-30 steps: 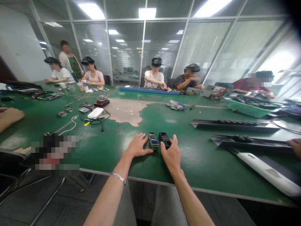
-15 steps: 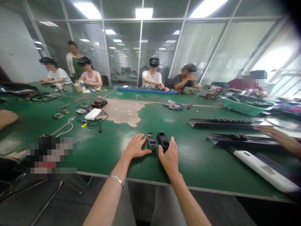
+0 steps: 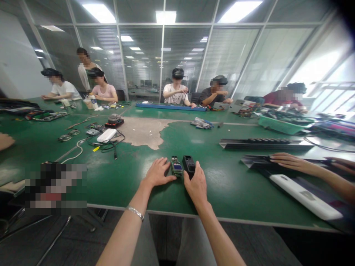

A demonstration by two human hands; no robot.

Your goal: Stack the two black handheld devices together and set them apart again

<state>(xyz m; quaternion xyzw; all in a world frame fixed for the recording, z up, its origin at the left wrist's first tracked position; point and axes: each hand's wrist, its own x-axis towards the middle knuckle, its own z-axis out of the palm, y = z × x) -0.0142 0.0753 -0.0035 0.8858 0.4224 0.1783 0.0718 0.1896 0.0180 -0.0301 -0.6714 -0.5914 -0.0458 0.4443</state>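
My left hand [image 3: 158,173] lies on the green table with its fingers stretched out, beside a small green circuit board with a blue-screened display [image 3: 177,167]. Its thumb reaches the board's near edge; whether it touches is hard to tell. To the right of the board lies a black plastic housing [image 3: 188,163] with openings in its upper face. My right hand [image 3: 196,183] has its thumb and fingers on either side of the housing's near end, gripping it on the table. Part of the housing is hidden behind that hand.
Dark metal strips [image 3: 266,144] lie at right, where a co-worker's hand [image 3: 290,163] rests near a long white device [image 3: 305,195]. A green basket of parts [image 3: 285,125] stands beyond. Cables and a white box [image 3: 107,135] lie left. Several people sit across the table.
The view has turned slightly right. The co-worker's hand at right now reaches over the nearer dark strip. A person across has raised one hand. My hands keep nearly the same pose.
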